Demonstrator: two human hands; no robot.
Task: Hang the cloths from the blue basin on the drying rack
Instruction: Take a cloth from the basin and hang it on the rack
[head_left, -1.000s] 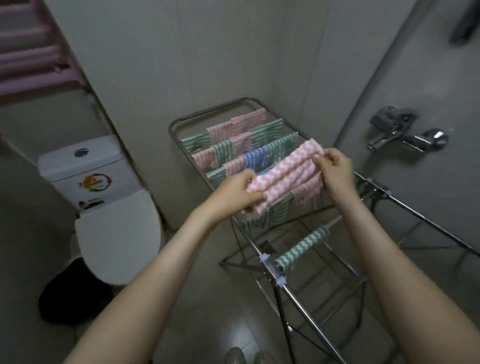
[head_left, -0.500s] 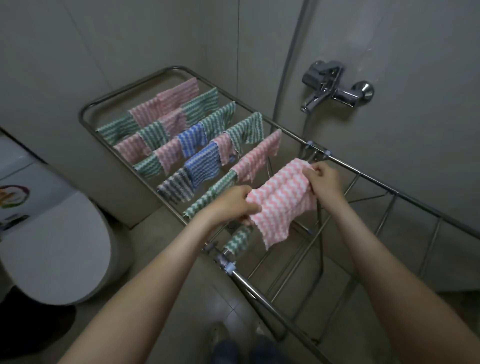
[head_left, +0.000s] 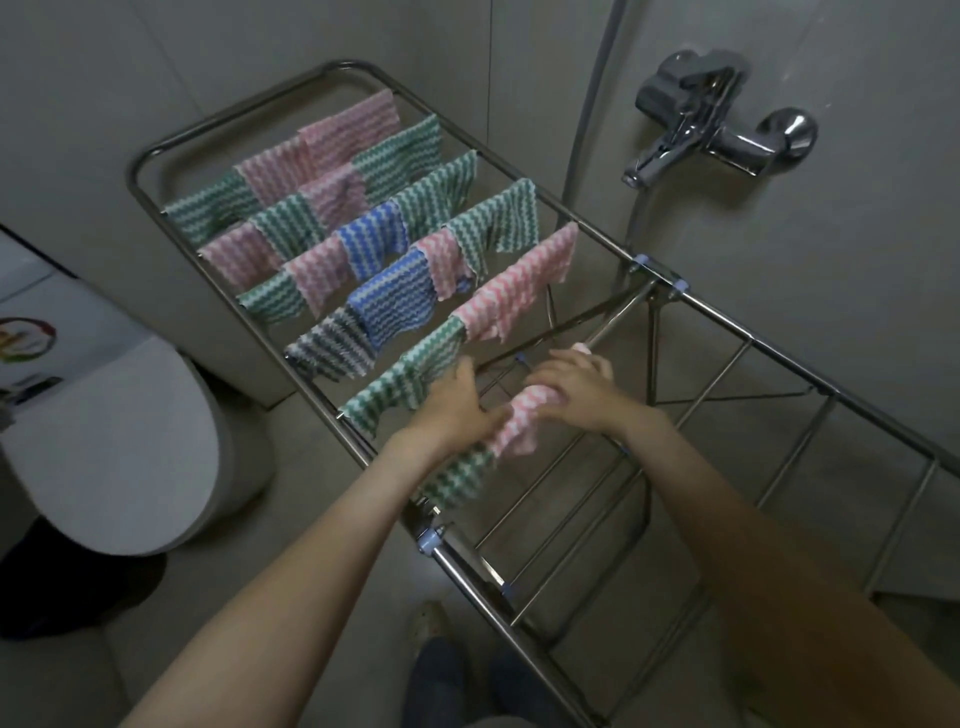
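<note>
A pink cloth (head_left: 519, 423) lies draped over a rail near the middle of the drying rack (head_left: 789, 358), between the two hands. The right hand (head_left: 576, 397) rests on top, fingers curled round the fabric. The left hand (head_left: 457, 408) touches its left edge; whether those fingers grasp it I cannot tell. A green cloth (head_left: 460, 478) hangs just below the left hand.
</note>
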